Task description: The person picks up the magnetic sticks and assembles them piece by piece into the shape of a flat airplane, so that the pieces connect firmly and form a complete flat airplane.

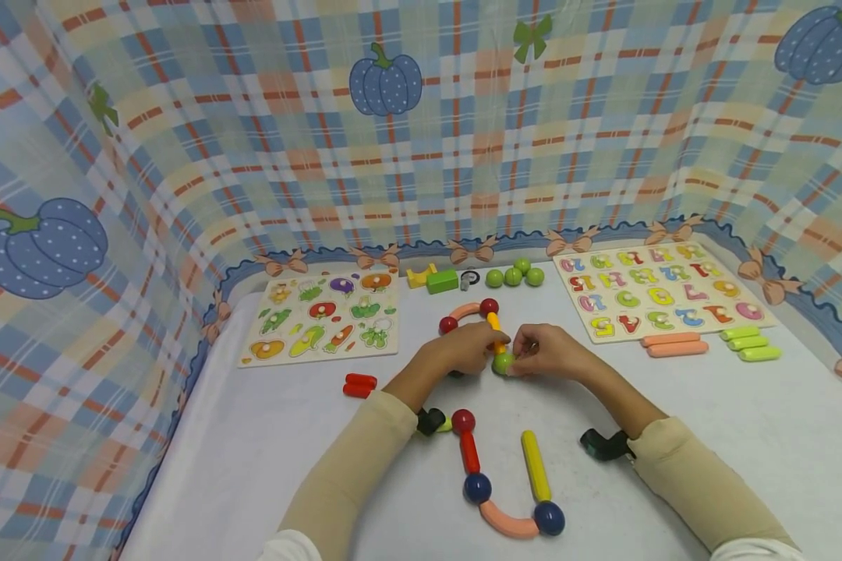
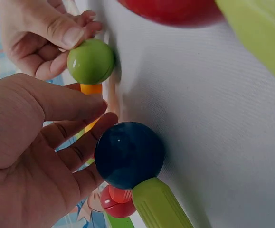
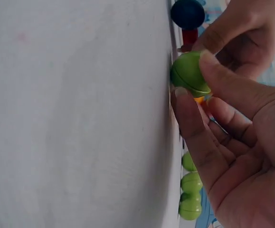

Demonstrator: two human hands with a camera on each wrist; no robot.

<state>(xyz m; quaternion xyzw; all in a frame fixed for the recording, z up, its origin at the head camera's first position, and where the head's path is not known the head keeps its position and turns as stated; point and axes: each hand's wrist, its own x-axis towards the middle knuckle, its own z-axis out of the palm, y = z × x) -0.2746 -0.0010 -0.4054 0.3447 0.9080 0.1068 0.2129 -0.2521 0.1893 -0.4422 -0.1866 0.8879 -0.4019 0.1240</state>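
My left hand [image 1: 472,348] pinches an orange stick [image 1: 494,320] near its lower end. A green ball [image 1: 503,363] touches that end, and my right hand [image 1: 550,352] holds the ball between thumb and fingertips, as the right wrist view also shows. The stick's far end meets a red ball [image 1: 489,306], which a curved pink stick [image 1: 467,309] joins to a second red ball [image 1: 448,324]. Beside my left fingers in the left wrist view is a dark blue ball [image 2: 129,156] with a light green stick [image 2: 160,204] attached; the left hand mostly hides it from the head view.
Nearer me lies a chain with a red ball [image 1: 463,421], red stick, blue balls, curved pink stick and yellow stick [image 1: 536,466]. Puzzle boards [image 1: 326,315] stand back left and right. Several green balls [image 1: 513,276], a green block [image 1: 442,281] and loose sticks [image 1: 677,348] lie around.
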